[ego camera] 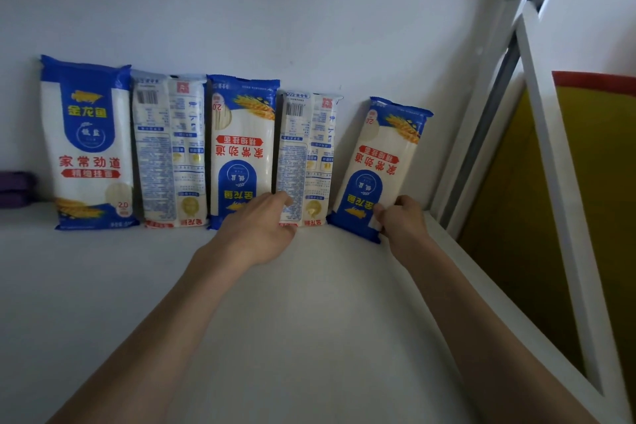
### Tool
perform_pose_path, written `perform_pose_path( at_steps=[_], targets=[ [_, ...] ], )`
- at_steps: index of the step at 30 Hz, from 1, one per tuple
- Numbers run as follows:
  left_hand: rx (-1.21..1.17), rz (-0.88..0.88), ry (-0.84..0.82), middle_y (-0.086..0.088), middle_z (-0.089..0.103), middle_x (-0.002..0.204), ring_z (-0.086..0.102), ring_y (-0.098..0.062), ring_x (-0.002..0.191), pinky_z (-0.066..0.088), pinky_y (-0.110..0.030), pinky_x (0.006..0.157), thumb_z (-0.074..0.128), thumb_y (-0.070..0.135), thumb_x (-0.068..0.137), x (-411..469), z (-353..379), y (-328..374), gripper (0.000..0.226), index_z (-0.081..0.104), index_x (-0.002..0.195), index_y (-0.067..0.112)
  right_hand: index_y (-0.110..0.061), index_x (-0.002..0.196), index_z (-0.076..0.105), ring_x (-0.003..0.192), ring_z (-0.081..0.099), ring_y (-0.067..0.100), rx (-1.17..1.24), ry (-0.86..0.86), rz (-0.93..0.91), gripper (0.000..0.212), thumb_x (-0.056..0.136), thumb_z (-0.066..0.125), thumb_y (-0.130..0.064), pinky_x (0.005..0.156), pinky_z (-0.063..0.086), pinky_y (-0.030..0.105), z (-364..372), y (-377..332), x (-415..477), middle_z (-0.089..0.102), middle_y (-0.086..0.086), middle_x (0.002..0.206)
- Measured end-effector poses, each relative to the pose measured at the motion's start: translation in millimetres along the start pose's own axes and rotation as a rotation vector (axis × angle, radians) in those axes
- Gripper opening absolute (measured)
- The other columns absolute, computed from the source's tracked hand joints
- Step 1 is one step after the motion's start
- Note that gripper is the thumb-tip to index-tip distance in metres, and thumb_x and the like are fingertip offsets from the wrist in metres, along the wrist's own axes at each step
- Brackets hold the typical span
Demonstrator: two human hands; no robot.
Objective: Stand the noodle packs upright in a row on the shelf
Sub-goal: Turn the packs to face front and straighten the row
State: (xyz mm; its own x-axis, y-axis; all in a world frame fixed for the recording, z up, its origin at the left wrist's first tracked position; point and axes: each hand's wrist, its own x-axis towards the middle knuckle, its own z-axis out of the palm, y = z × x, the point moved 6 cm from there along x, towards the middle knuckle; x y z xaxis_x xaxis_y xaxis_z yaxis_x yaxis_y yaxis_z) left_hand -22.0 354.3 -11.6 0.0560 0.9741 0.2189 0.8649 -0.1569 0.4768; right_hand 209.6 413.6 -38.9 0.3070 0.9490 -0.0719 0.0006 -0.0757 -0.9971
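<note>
— along the back wall (309, 10) of the shelf (309, 303), what stands in the row?
— five noodle packs, left to right. first pack (89, 144): front out, print upright. second pack (170, 151) and fourth pack (306, 155): label side out. third pack (242, 144): front out, print inverted. these four stand upright, side by side. pale noodle strands show through the clear film.
— and the fifth pack (382, 162)?
— tilted, top leaning right, near the fourth at its foot. my right hand (401, 218) pinches its lower right edge, fingers curled. my left hand (261, 224) lies open, fingertips against the foot of the fourth pack.
</note>
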Motion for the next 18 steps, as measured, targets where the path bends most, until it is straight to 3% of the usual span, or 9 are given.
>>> perform_pose_path(
  at_steps=[9, 12, 15, 18],
  targets=[
    [-0.227, 0.027, 0.021, 0.006, 0.056, 0.131, 0.056, -0.012, 0.112, 0.051, -0.034, 0.093, 0.062, 0.025, 0.092, 5, -10, 6, 0.045, 0.048, 0.135, 0.026, -0.017, 0.124, 0.052, 0.105, 0.060, 0.023, 0.121, -0.055, -0.024, 0.033, 0.093, 0.057, -0.006, 0.078, 0.054, 0.046, -17, -13, -3, 0.061, 0.003, 0.118],
    [-0.455, 0.016, 0.022, 0.006, 0.058, 0.128, 0.058, -0.010, 0.109, 0.051, -0.026, 0.083, 0.069, 0.028, 0.088, 5, -12, 12, 0.053, 0.048, 0.136, 0.024, -0.016, 0.124, 0.054, 0.099, 0.065, 0.022, 0.073, -0.182, -0.118, 0.033, 0.093, 0.057, -0.004, 0.079, 0.057, 0.045, -15, -30, -11, 0.066, 0.003, 0.112],
    [-0.687, -0.008, -0.002, 0.008, 0.058, 0.128, 0.059, -0.008, 0.111, 0.052, -0.028, 0.087, 0.078, 0.038, 0.077, 2, -9, 21, 0.072, 0.043, 0.139, 0.025, -0.012, 0.118, 0.057, 0.096, 0.068, 0.021, -0.050, -0.298, -0.223, 0.027, 0.094, 0.054, -0.001, 0.076, 0.059, 0.040, -9, -49, -23, 0.070, 0.003, 0.104],
    [-0.968, -0.019, 0.015, 0.007, 0.065, 0.122, 0.067, -0.007, 0.100, 0.057, -0.026, 0.077, 0.078, 0.032, 0.077, 0, -15, 32, 0.061, 0.050, 0.129, 0.020, -0.008, 0.110, 0.061, 0.090, 0.070, 0.022, -0.202, -0.355, -0.317, 0.023, 0.092, 0.050, 0.003, 0.072, 0.059, 0.036, -1, -66, -32, 0.072, 0.008, 0.101]
  ],
)
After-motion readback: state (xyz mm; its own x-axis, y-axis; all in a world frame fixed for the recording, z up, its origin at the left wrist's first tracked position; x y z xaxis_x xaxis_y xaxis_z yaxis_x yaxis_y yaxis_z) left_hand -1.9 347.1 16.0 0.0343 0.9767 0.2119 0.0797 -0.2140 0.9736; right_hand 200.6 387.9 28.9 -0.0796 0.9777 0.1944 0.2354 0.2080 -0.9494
